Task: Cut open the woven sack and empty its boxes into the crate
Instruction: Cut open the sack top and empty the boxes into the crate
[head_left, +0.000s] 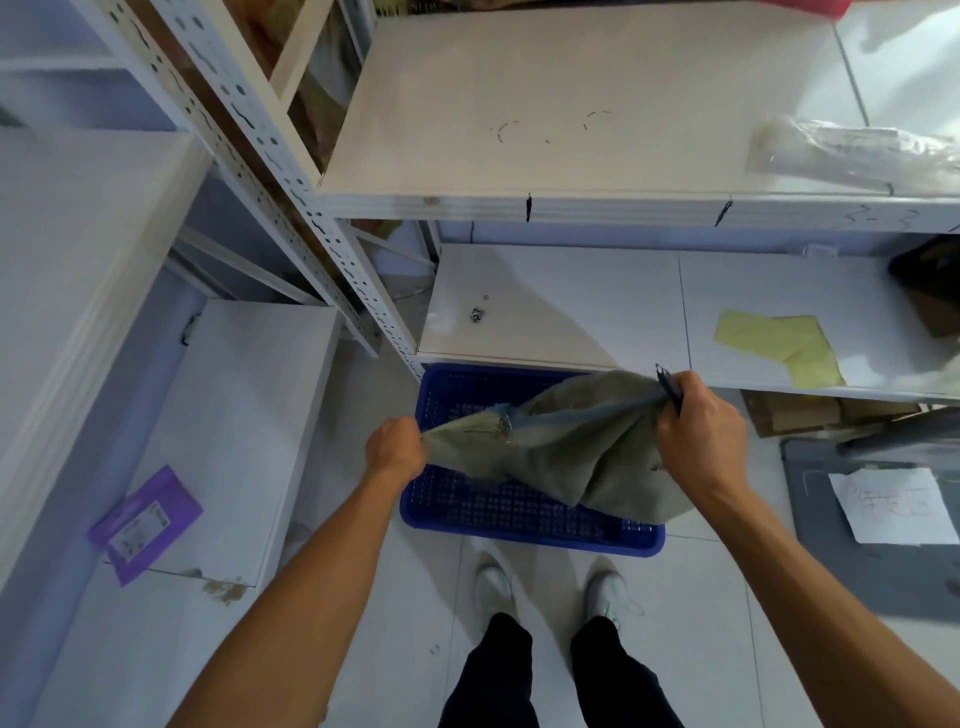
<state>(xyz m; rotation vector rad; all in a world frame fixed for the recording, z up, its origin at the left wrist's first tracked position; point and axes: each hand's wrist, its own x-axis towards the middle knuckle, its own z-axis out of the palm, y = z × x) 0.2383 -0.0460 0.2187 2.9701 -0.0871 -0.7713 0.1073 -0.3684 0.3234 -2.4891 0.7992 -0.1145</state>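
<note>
One woven sack (571, 447) hangs over one blue crate (524, 512). Left hand (395, 449) clenches one corner; right hand (701, 431) clenches another plus a cutter (670, 388).

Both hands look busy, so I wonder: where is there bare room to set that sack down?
The upper shelf is bare left of the plastic bag. The middle shelf is free between the screws and the yellow paper. Crowded: the blue crate, which the sack hangs over.
</note>
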